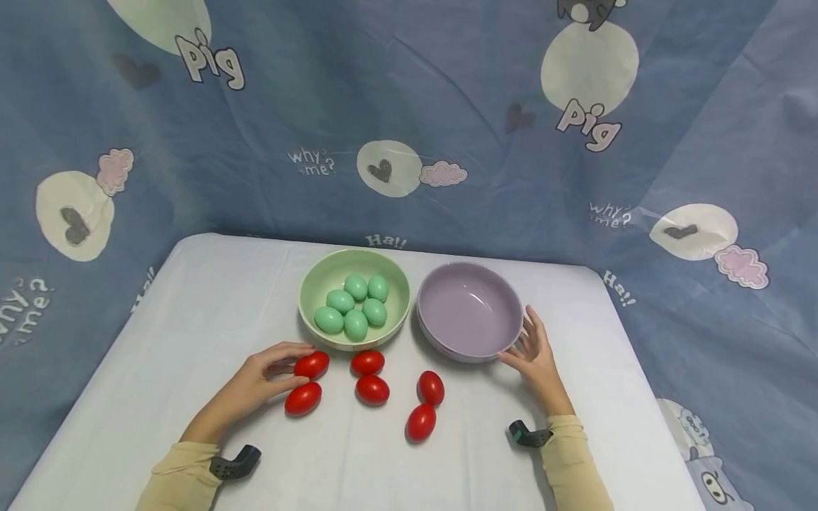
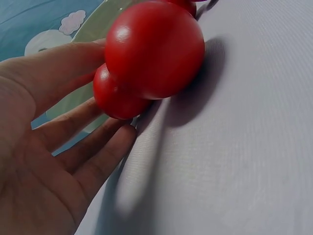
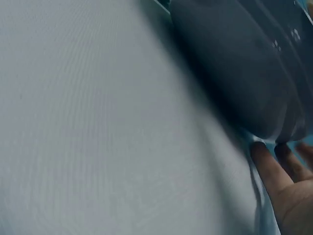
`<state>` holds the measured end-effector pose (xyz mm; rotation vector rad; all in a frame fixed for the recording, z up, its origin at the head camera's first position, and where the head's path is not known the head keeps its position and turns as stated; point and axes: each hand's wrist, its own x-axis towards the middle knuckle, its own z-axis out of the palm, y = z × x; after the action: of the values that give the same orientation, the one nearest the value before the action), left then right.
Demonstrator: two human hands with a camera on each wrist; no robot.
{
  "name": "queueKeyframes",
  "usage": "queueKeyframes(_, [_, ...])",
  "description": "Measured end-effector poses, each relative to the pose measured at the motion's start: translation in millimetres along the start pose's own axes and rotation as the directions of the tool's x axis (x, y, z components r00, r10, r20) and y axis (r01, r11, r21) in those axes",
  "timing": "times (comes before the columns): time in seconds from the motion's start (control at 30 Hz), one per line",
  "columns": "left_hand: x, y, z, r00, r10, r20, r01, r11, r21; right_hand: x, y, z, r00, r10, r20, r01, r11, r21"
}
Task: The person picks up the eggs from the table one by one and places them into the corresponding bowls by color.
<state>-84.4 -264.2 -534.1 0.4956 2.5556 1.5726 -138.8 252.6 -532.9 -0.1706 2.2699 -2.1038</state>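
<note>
In the head view my left hand [image 1: 265,372] reaches in from the left, thumb and fingers on opposite sides of a red egg [image 1: 312,365]. A second red egg [image 1: 303,399] lies just nearer, below the thumb. The left wrist view shows that nearer egg [image 2: 154,49] large, hiding the thumb tip, with the pinched egg [image 2: 117,95] behind it. My right hand [image 1: 538,365] is beside the purple bowl [image 1: 469,312], thumb and fingers spread at its rim. From the right wrist, the fingertips [image 3: 259,147] appear right at the bowl's lower side.
Left of the purple bowl stands a light green bowl [image 1: 309,298] holding several green eggs [image 1: 356,325]. More red eggs [image 1: 373,389] lie in pairs on the white tablecloth [image 1: 345,468], one pair [image 1: 422,422] nearer the middle front. A blue printed curtain [image 1: 447,220] hangs behind the table.
</note>
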Motion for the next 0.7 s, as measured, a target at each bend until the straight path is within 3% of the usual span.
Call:
queueKeyframes(0.17, [2.6, 0.7, 1.7, 1.000, -0.013, 0.010, 0.013, 1.000, 0.010, -0.8, 9.6, -4.5, 0.997, 0.058, 0.050, -0.062, 0.994, 0.084])
queueKeyframes(0.7, [8.6, 1.1, 5.5, 1.000, -0.003, 0.009, 0.003, 0.999, 0.032, 2.7, 13.0, -8.5, 0.997, 0.059, 0.059, -0.072, 0.962, 0.262])
